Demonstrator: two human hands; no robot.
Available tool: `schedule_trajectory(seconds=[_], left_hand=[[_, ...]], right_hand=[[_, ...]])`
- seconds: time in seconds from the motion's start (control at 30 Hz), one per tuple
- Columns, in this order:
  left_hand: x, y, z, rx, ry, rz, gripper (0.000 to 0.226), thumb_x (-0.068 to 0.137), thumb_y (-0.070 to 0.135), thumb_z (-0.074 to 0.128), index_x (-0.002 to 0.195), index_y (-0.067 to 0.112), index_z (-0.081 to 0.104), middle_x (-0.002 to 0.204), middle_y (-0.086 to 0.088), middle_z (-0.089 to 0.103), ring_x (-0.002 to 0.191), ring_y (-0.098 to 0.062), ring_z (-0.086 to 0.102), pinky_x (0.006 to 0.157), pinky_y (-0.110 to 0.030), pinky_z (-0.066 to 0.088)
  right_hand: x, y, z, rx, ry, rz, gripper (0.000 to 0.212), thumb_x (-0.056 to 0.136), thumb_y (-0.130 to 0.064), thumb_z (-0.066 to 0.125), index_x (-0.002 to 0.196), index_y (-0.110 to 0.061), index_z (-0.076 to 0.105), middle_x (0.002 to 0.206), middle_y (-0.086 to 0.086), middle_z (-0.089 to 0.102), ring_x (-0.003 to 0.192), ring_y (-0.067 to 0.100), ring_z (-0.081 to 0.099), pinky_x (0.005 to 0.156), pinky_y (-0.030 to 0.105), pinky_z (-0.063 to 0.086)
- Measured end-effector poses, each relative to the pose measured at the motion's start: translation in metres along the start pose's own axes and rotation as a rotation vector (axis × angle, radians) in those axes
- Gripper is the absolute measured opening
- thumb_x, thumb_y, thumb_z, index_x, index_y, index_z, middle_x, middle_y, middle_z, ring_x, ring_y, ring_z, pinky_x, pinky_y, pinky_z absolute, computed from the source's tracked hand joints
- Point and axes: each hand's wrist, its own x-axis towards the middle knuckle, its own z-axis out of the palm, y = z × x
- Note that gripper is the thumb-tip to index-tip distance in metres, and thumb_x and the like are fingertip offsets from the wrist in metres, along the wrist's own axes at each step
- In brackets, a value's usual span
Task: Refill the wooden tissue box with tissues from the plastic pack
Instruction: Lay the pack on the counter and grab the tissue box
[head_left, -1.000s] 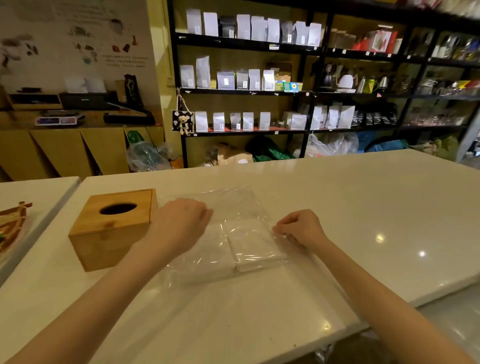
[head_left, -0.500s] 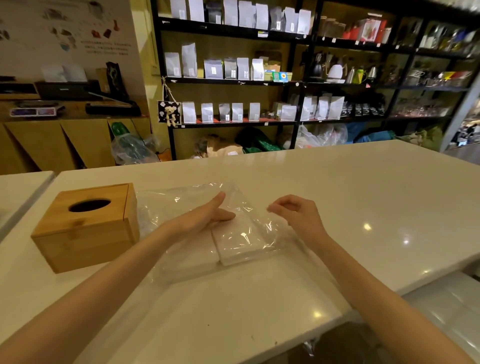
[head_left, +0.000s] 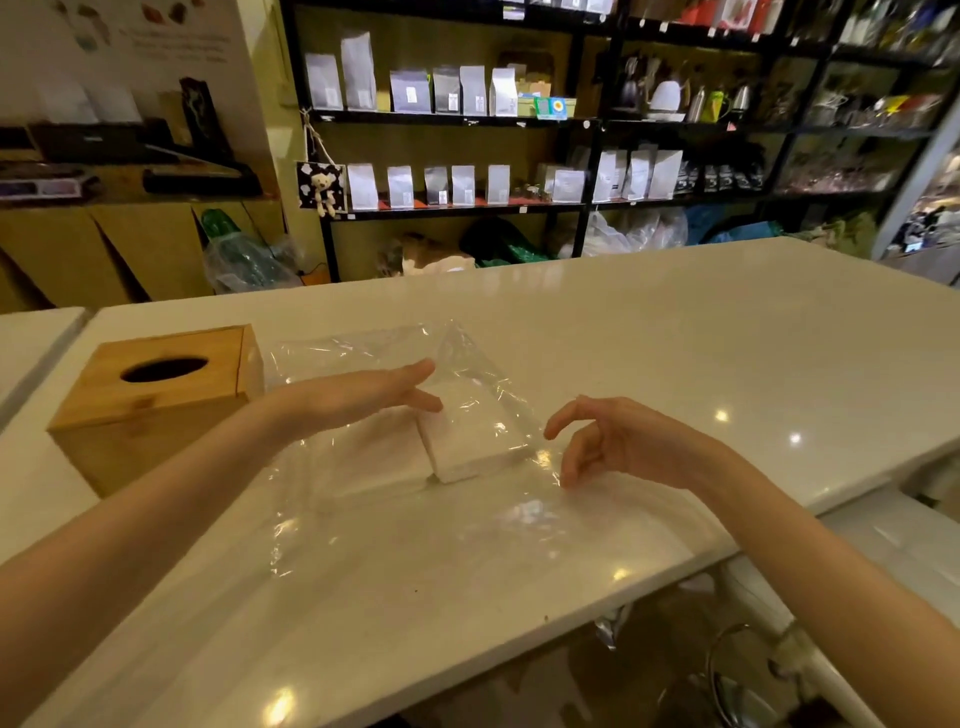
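Observation:
The wooden tissue box (head_left: 156, 400) with an oval slot on top stands at the left of the white counter. To its right lies the clear plastic pack (head_left: 467, 379), with two white tissue stacks (head_left: 467, 441) side by side inside. My left hand (head_left: 358, 395) hovers flat over the left stack, fingers stretched toward the plastic, holding nothing. My right hand (head_left: 613, 441) hangs beside the pack's right edge, fingers loosely curled and apart, one fingertip near the plastic sheet.
The white counter (head_left: 727, 338) runs far to the right and ends in a front edge near me. A second counter (head_left: 31, 332) lies at the left across a gap. Dark shelves (head_left: 467, 119) with white pouches stand behind.
Both hands lifted off the pack and opened; the left hand rose above the tissues, the right drew away to the pack's right side. The view shifted closer.

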Motion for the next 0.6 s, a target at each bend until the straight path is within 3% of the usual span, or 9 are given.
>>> schedule_trajectory(seconds=[0.07, 0.17, 0.27, 0.37, 0.47, 0.6], left_hand=[[-0.003, -0.002, 0.017, 0.097, 0.099, 0.061, 0.058, 0.092, 0.051, 0.015, 0.137, 0.024, 0.040, 0.153, 0.010, 0.022, 0.140, -0.012, 0.019, 0.114, -0.028, 0.009], [-0.009, -0.013, 0.045, 0.300, 0.289, 0.123, 0.056, 0.095, 0.046, 0.018, 0.145, 0.020, 0.020, 0.157, 0.002, 0.008, 0.144, -0.012, 0.007, 0.115, -0.025, 0.003], [-0.018, -0.024, 0.070, 0.481, 0.448, 0.053, 0.068, 0.091, 0.055, 0.010, 0.146, 0.015, 0.002, 0.157, -0.007, -0.010, 0.144, -0.015, -0.011, 0.115, -0.028, -0.004], [-0.023, -0.038, 0.086, 0.534, 0.534, -0.031, 0.091, 0.068, 0.065, -0.011, 0.145, 0.016, -0.008, 0.154, -0.011, -0.021, 0.143, -0.021, -0.018, 0.115, -0.032, -0.008], [-0.018, -0.048, 0.090, 0.573, 0.562, -0.056, 0.095, 0.062, 0.062, -0.016, 0.145, 0.018, -0.007, 0.155, -0.012, -0.016, 0.143, -0.022, -0.016, 0.116, -0.036, -0.007], [-0.012, -0.052, 0.083, 0.579, 0.576, -0.062, 0.095, 0.062, 0.061, -0.016, 0.146, 0.019, -0.002, 0.157, -0.011, -0.009, 0.144, -0.022, -0.010, 0.116, -0.038, -0.004]], right_hand=[[0.000, 0.001, 0.004, -0.065, 0.061, 0.045, 0.041, 0.087, -0.043, 0.049, 0.094, -0.005, 0.063, 0.070, 0.013, 0.072, 0.072, 0.027, 0.069, 0.072, 0.036, 0.057], [0.006, -0.001, 0.017, -0.239, 0.259, -0.074, 0.021, 0.092, -0.019, 0.051, 0.087, -0.006, 0.068, 0.073, 0.010, 0.072, 0.071, 0.021, 0.068, 0.076, 0.039, 0.055], [0.017, 0.000, 0.029, -0.679, 0.418, -0.262, 0.018, 0.090, -0.016, 0.056, 0.104, -0.016, 0.068, 0.106, 0.001, 0.070, 0.094, 0.005, 0.062, 0.090, 0.031, 0.046], [0.032, 0.009, 0.038, -1.136, 0.253, -0.250, 0.046, 0.097, -0.031, 0.041, 0.141, -0.023, 0.034, 0.152, -0.007, 0.029, 0.139, 0.006, 0.022, 0.112, 0.023, 0.012], [0.046, 0.019, 0.043, -1.285, 0.138, -0.126, 0.055, 0.098, -0.041, 0.024, 0.147, -0.026, 0.003, 0.158, -0.009, -0.002, 0.143, 0.004, -0.006, 0.115, 0.029, -0.008], [0.062, 0.023, 0.043, -1.303, 0.122, -0.078, 0.055, 0.099, -0.042, 0.021, 0.147, -0.027, -0.002, 0.158, -0.008, -0.006, 0.143, 0.004, -0.009, 0.117, 0.035, -0.010]])
